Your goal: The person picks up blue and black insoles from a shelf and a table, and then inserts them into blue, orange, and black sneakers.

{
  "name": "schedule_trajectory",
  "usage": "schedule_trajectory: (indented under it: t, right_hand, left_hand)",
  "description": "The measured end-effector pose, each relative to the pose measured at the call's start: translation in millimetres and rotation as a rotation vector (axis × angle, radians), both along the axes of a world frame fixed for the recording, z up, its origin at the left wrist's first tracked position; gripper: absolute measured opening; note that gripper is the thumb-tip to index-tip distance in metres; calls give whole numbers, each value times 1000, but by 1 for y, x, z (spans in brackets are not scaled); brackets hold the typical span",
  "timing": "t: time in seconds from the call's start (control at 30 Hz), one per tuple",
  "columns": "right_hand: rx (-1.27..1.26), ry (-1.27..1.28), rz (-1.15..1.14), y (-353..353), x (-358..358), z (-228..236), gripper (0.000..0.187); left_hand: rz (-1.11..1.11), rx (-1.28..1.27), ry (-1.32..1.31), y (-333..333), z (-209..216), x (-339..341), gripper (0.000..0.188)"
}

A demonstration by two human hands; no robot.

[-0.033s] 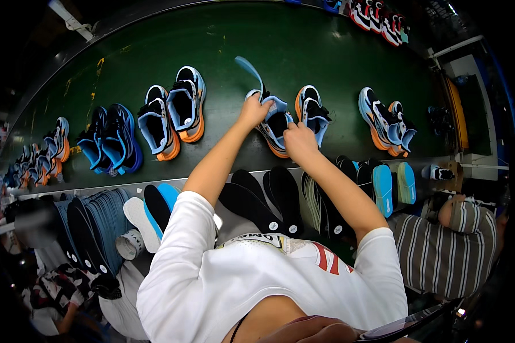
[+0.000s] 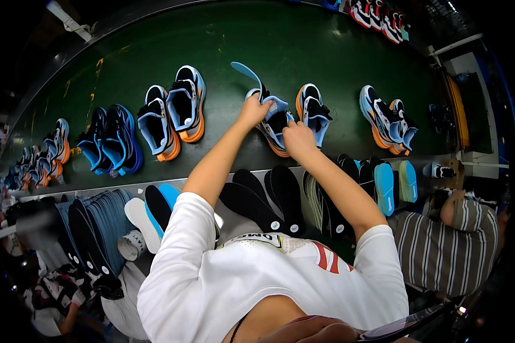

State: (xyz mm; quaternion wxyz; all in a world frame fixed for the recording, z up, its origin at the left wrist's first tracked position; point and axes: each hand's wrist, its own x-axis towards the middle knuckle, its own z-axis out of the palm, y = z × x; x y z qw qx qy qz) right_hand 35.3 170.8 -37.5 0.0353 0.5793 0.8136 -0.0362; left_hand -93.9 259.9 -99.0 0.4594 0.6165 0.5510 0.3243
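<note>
A sneaker [image 2: 278,122] in black, light blue and orange rests on the green belt in front of me, its opening toward me. My left hand [image 2: 254,111] is closed on its left front side, thumb by the light blue tongue. A light blue strap [image 2: 246,71] sticks up and curls away beyond that hand. My right hand [image 2: 298,139] is closed at the right rim of the shoe's opening; its fingertips are partly hidden. Just right of it stands a matching sneaker [image 2: 313,113], apart from my left hand.
More pairs of sneakers [image 2: 186,103] stand left, and another pair [image 2: 386,120] right. Dark blue sneakers [image 2: 118,137] are farther left. Along the near edge lie black insoles [image 2: 252,200], stacked insoles [image 2: 100,231] and a tape roll [image 2: 131,244]. A person in a striped shirt [image 2: 440,251] sits right.
The light blue strap's free end has tipped slightly left and lower. Both hands stay at the same sneaker, nearly unmoved.
</note>
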Motion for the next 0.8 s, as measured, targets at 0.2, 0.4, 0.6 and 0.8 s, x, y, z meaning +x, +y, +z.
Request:
schedule_trajectory:
  t: [0.2, 0.4, 0.6, 0.8]
  right_hand:
    - [-37, 157, -117, 15, -15, -34, 13]
    - [-312, 4, -220, 11, 1, 3, 41]
    - [-443, 82, 30, 39, 5, 6, 15]
    - [-187, 34, 156, 36, -1, -39, 17]
  left_hand:
    - [-39, 189, -27, -2, -16, -4, 25]
    - [-59, 89, -189, -14, -8, 1, 29]
    - [-65, -26, -219, -19, 15, -1, 27]
    - [-65, -8, -235, -19, 10, 2, 27]
